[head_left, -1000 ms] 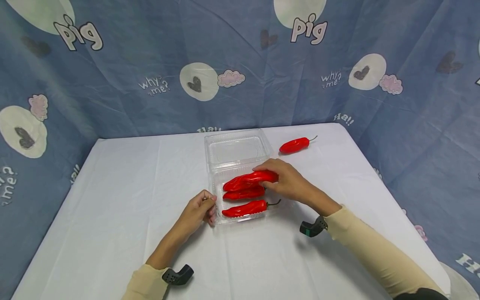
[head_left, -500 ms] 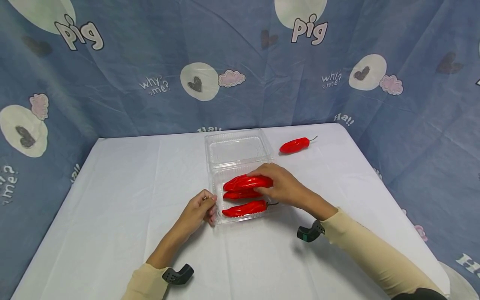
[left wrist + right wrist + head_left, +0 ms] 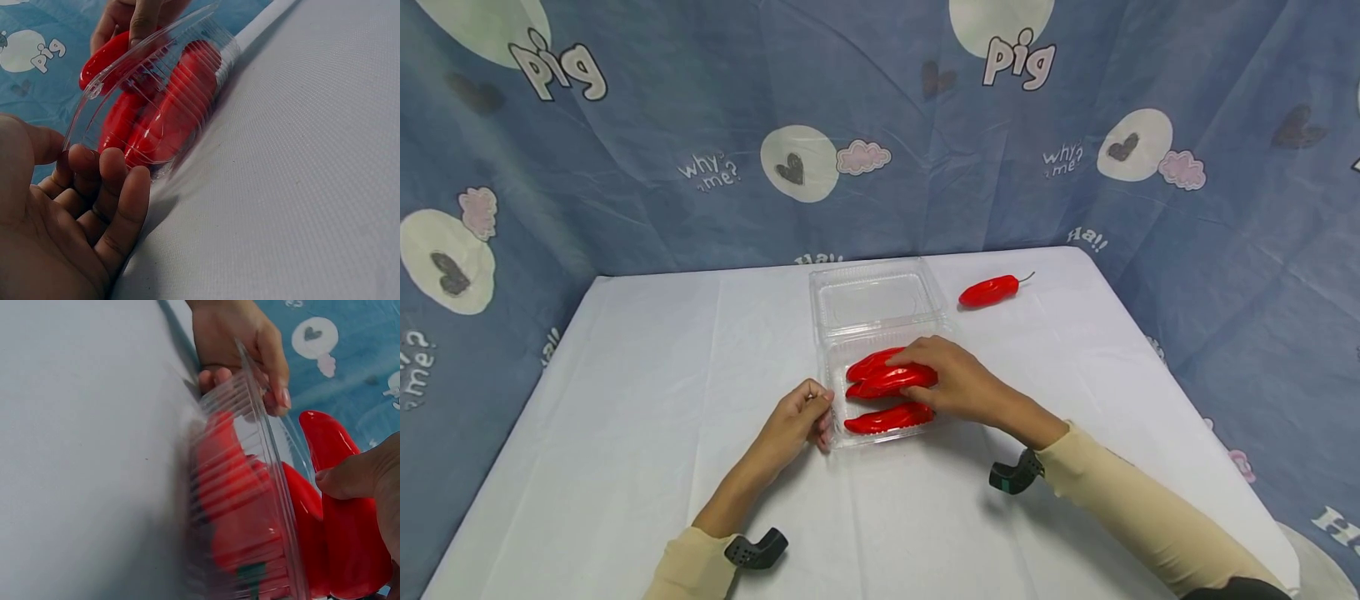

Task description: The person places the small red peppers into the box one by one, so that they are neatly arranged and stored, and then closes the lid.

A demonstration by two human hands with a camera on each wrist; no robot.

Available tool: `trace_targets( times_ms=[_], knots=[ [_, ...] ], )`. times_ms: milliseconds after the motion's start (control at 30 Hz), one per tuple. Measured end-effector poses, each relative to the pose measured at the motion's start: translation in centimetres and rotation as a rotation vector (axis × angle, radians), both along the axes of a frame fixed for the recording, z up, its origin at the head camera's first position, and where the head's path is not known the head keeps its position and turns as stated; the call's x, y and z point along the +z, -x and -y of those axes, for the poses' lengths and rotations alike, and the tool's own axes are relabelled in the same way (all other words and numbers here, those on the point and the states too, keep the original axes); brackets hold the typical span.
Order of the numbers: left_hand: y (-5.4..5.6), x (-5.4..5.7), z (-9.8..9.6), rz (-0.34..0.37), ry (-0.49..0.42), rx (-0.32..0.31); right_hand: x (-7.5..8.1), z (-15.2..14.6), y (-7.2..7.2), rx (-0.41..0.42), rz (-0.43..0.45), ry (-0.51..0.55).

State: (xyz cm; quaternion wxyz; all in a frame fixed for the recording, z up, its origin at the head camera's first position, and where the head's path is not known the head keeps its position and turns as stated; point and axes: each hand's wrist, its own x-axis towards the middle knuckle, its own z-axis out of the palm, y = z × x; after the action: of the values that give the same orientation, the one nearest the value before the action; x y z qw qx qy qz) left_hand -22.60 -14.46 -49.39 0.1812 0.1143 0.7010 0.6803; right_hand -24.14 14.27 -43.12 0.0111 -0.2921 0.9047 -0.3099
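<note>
My left hand (image 3: 797,417) pinches the left rim of a clear plastic clamshell box (image 3: 838,442) between thumb and fingers. In the left wrist view, the left thumb lies over the rim and the fingertips sit against the outer wall. My right hand (image 3: 958,379) grips a red chili pepper (image 3: 898,381) from above, over the open box. That pepper hangs above the rim in the left wrist view, its rounded end (image 3: 100,65) pointing toward the left hand. Inside the box lie a back pepper (image 3: 867,365) and a front pepper (image 3: 886,419). The held one partly covers what is beneath.
The box's lid (image 3: 876,296) lies folded back flat, away from me. Another red chili pepper (image 3: 990,292) with a thin stem lies on the white tablecloth (image 3: 760,325) at the back right. A patterned blue curtain (image 3: 880,225) hangs behind the table.
My right hand has moved toward me and slightly left with the held pepper, now above the middle of the box. The left hand and box stay where they were.
</note>
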Motion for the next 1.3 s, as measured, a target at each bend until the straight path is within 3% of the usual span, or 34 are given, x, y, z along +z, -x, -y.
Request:
trace_targets(
  times_ms=[367,600,1300],
  knots=[
    [0.0,-0.1,0.0,-0.003,0.005,0.007,-0.8,0.7,-0.6,0.036,-0.140,-0.146],
    [0.0,-0.2,0.0,0.002,0.007,0.009,-0.8,1.1,-1.0,0.033,-0.169,-0.223],
    [0.0,0.0,0.0,0.013,0.003,0.008,-0.4,0.6,-1.0,0.026,-0.209,-0.211]
  ],
)
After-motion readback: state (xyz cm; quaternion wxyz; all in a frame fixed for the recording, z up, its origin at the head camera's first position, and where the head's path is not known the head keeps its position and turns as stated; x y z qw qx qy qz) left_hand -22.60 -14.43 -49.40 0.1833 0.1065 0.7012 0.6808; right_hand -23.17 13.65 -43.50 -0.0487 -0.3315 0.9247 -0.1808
